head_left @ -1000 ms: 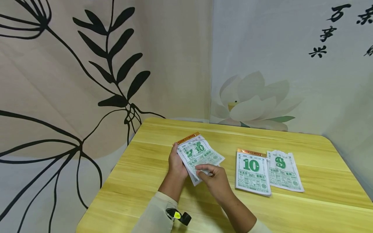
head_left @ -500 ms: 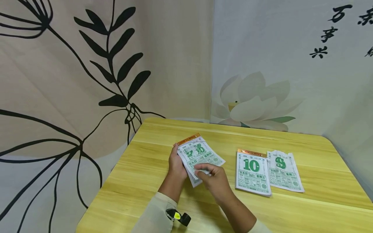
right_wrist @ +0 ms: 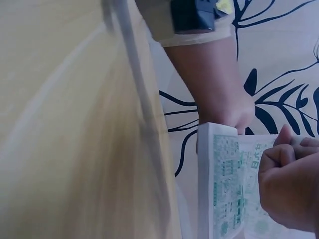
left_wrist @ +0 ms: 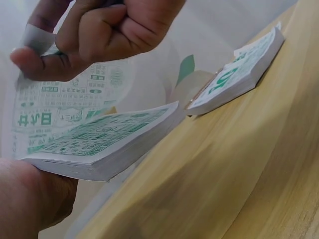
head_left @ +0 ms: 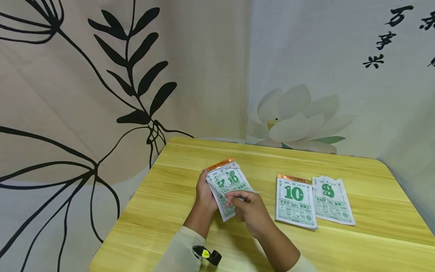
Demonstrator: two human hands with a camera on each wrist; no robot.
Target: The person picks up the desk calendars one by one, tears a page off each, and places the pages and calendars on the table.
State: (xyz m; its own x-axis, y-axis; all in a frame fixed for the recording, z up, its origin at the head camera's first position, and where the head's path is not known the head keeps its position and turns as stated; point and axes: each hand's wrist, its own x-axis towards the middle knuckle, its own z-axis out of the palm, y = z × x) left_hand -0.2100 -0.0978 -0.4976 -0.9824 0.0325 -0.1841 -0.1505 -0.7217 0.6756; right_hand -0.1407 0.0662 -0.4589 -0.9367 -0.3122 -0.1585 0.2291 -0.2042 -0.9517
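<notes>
While the left hand (head_left: 205,192) grips the pad (head_left: 227,186) by its left edge above the desk (head_left: 163,204), the right hand (head_left: 249,211) pinches its top leaf. Leaf looks thin, limp, easily torn: pinch near a corner; pad itself light, stiffer.

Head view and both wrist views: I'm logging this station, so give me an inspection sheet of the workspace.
Surface: wooden table, light yellow grain.
Job's things: calendar pad held above the table, its top sheet lifted.
Clutter: second calendar pad lying flat; loose sheet beside it.
Grippers: left hand grips the pad's edge; right hand pinches the top sheet.
Cables: nothing seen.
Surroundings: leaf-print backdrop; lotus backdrop.
</notes>
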